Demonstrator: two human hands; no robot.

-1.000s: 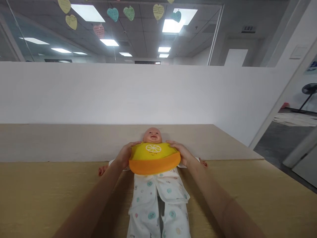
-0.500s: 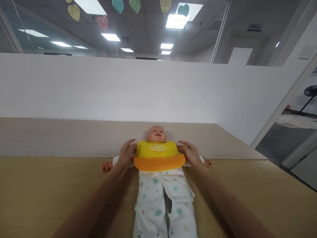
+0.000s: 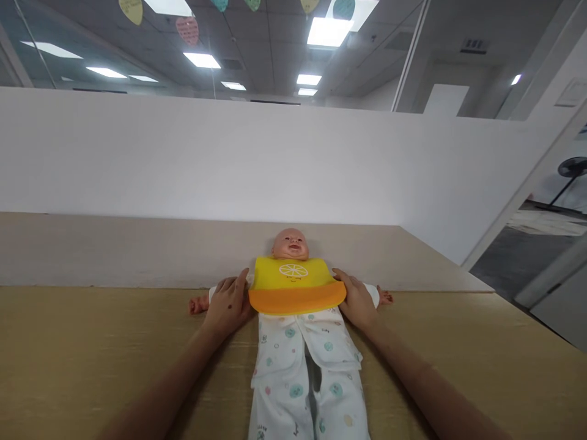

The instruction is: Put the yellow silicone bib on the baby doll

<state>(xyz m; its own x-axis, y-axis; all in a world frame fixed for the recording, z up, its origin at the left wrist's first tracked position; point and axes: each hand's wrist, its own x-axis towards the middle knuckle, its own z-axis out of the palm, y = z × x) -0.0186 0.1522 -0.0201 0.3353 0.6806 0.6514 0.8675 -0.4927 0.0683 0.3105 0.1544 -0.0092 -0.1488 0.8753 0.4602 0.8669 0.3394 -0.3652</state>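
Observation:
A baby doll (image 3: 290, 243) lies face up, its arms out to the sides, dressed in white clothes (image 3: 279, 348) with a small print. Over its chest spreads a yellow bib (image 3: 266, 273) with a citrus-slice drawing and an orange catch pocket (image 3: 298, 300). My left hand (image 3: 229, 302) rests over the doll's arm by the bib's left edge, fingers apart. My right hand (image 3: 360, 300) lies over the other arm, fingers stretched out, touching the bib's right edge beside the pocket. The undersides of both hands are hidden.
The doll lies across a wooden tabletop (image 3: 114, 354) and a greyish raised strip or board (image 3: 137, 250) at the back. Behind stands a white partition (image 3: 206, 159) with glass above. A black fan (image 3: 573, 168) shows beyond an opening at right.
My left hand has turned and settled lower, its back now more visible. My right hand has come down slightly against the bib's edge. The view has tilted down a little.

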